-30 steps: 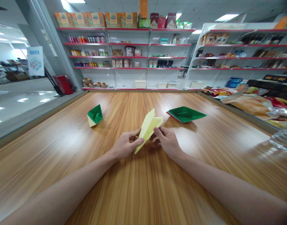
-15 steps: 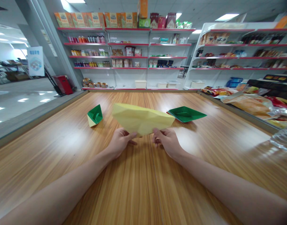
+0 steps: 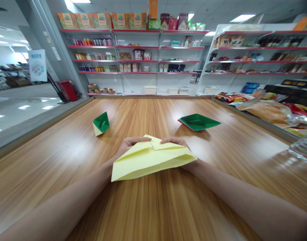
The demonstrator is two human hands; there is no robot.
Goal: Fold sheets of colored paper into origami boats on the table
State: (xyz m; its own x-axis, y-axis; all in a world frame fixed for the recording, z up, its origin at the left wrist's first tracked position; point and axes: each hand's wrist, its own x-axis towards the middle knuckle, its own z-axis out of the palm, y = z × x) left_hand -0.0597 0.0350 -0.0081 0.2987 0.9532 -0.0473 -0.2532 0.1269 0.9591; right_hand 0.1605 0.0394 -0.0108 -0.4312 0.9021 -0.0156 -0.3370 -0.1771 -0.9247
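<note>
A folded sheet of pale yellow paper (image 3: 153,160) is held above the table, its long open edge toward me and its narrow folded point away. My left hand (image 3: 128,144) grips the far left part, thumb on top and the other fingers hidden beneath. On the far right part, my right hand (image 3: 178,142) pinches the paper the same way, its lower fingers out of sight. Beyond my hands lie two folded paper pieces: a small green and cream one (image 3: 101,124) to the left, and a wider green one (image 3: 200,122) with a red edge to the right.
The wooden table (image 3: 143,214) has a raised rim. Along its right side lie packaged snacks (image 3: 266,110), with a clear plastic object (image 3: 304,147) nearer me. Stocked shelves (image 3: 135,47) stand behind the table, and a red box (image 3: 68,90) is on the floor at left.
The yellow paper has been turned over, so its wide open edge now faces me instead of away. Both hands have shifted to its far, pointed side. The green pieces stay in place.
</note>
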